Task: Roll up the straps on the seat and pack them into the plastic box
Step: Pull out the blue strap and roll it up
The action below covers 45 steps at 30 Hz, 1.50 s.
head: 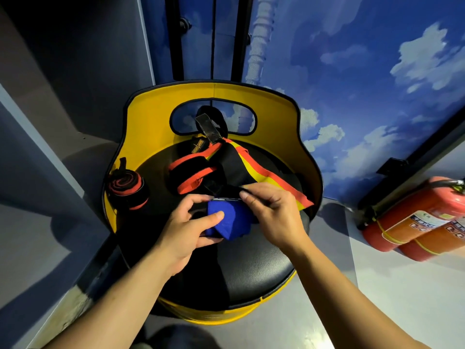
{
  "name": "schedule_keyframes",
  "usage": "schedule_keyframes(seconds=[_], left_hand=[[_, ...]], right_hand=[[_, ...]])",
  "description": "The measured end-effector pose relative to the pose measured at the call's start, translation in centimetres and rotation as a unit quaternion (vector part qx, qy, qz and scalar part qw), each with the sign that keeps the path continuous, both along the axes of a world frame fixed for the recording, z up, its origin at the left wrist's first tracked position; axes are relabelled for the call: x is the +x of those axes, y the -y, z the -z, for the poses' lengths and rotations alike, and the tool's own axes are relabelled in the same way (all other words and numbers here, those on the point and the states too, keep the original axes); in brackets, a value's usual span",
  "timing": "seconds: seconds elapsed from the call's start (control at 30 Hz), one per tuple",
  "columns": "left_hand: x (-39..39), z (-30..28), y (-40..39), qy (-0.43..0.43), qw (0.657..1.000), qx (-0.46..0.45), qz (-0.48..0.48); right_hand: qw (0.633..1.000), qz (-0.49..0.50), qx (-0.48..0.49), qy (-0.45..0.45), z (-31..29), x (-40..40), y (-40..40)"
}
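A blue strap roll sits over the black seat of a yellow-backed chair. My left hand grips the roll from the left, thumb across its front. At the roll's top edge, my right hand pinches the strap's black end. Behind them lie loose black straps with orange and yellow edges. A rolled black-and-orange strap stands at the seat's left edge. No plastic box is in view.
The yellow backrest curves around the seat's far side. Two red fire extinguishers lie on the floor to the right. A blue sky-painted wall stands behind, with grey panels on the left.
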State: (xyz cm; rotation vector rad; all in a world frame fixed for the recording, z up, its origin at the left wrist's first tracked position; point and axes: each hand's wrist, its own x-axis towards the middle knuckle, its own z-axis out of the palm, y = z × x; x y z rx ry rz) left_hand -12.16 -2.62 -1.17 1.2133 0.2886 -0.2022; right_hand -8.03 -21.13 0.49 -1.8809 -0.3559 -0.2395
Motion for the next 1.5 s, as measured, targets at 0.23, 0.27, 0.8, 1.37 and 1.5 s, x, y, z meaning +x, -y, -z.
schedule_keyframes(seconds=[0.23, 0.27, 0.8, 1.37, 1.5], left_hand=[[0.1, -0.1, -0.2, 0.009, 0.998, 0.028, -0.06], [0.1, -0.2, -0.2, 0.014, 0.998, 0.028, -0.06], [-0.1, -1.3, -0.3, 0.052, 0.998, -0.026, -0.011], [-0.6, -0.8, 1.0, 0.097, 0.993, 0.071, -0.022], [-0.3, -0.9, 0.5, 0.086, 0.995, 0.052, -0.018]], right_hand=[[0.953, -0.06, -0.206, 0.213, 1.5, -0.2, 0.3], [0.951, -0.067, -0.21, 0.215, 1.5, -0.3, 0.4], [0.931, -0.127, 0.189, -0.287, -0.1, -1.8, -1.1], [0.976, -0.004, 0.141, -0.168, 1.5, -2.5, -3.0], [0.95, -0.09, 0.179, -0.239, 1.2, -2.1, -2.3]])
